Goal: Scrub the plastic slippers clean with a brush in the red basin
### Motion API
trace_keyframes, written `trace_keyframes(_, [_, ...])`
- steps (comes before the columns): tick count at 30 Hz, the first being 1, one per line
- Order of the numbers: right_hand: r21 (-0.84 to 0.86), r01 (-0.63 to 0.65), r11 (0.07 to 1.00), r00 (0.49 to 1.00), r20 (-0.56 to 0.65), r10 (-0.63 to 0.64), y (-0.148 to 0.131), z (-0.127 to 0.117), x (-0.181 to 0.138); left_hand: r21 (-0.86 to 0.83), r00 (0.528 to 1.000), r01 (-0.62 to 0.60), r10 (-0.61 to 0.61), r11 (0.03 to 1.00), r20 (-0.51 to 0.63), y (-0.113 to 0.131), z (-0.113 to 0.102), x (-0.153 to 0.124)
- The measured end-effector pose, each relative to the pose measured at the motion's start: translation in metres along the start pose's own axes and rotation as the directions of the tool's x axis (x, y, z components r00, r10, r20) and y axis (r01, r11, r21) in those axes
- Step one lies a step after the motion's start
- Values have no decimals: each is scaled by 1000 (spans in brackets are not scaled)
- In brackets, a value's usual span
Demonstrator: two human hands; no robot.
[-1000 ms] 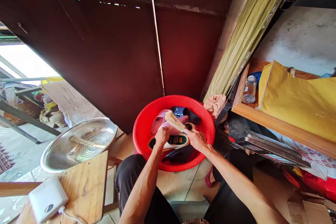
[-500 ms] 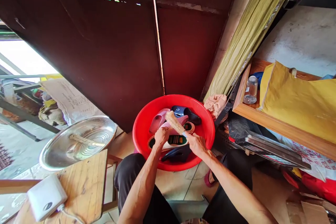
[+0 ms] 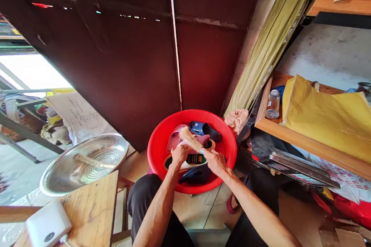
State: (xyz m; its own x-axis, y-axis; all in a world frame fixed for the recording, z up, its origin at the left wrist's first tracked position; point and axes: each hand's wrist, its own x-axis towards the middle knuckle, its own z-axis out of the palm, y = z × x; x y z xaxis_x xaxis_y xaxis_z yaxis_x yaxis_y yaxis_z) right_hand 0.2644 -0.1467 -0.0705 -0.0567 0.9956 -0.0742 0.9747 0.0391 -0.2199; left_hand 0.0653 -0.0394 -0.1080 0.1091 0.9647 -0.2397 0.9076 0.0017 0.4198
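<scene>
A wide red basin [image 3: 158, 135] stands on the floor between my knees, with several slippers and shoes inside. My left hand [image 3: 179, 153] is closed on a pink slipper [image 3: 202, 138] over the basin. In my right hand [image 3: 215, 162] is a scrubbing brush [image 3: 189, 139] with pale bristles, held by its handle across the pink slipper. Another pink slipper [image 3: 173, 139] lies behind it on the left. A dark blue slipper [image 3: 205, 129] rests at the back, a second dark one [image 3: 194, 174] at the front. A shoe with a striped insole [image 3: 196, 158] lies partly under my hands.
Left of me are a metal basin [image 3: 116, 144] with a second brush [image 3: 89, 161] and a wooden stool [image 3: 95, 204] bearing a white device [image 3: 48, 222]. A dark red door [image 3: 130, 65] rises behind the red basin. Shelving with a yellow bag [image 3: 324, 110] stands right.
The camera view has shifted slightly, so the scene sits a little lower. The brush head has moved slightly left along the pink slipper; both hands keep their holds.
</scene>
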Motion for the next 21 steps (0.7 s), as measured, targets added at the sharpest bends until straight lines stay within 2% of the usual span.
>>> trace_keyframes(4, [-55, -196, 979, 979, 40, 199, 26, -12, 9, -9, 998, -64, 65, 998, 11, 6, 0, -7])
trace_keyframes(6, [-86, -178, 980, 983, 40, 182, 21, -17, 8, 10, 998, -67, 67, 998, -15, 10, 1, -9])
trace_keyframes(11, [-68, 35, 997, 999, 12, -34, -10, -9, -6, -8, 999, -7, 7, 1000, -46, 3, 0, -6])
trace_keyframes(14, [-49, -89, 995, 995, 37, 90, 7, -6, -4, -92, 999, 17, -22, 996, -49, -7, -4, 2])
trace_keyframes(17, [-31, -254, 967, 961, 101, 255, 33, -12, 3, -139, 998, 30, -37, 990, -51, -11, -5, 12])
trace_keyframes(19, [-28, -261, 965, 960, 101, 262, 37, -14, 6, -169, 997, 53, -63, 984, -51, -10, -2, 17])
trace_keyframes(21, [-25, -184, 983, 980, 68, 185, 29, -12, 6, -192, 995, 84, -93, 978, -39, -8, 2, 20])
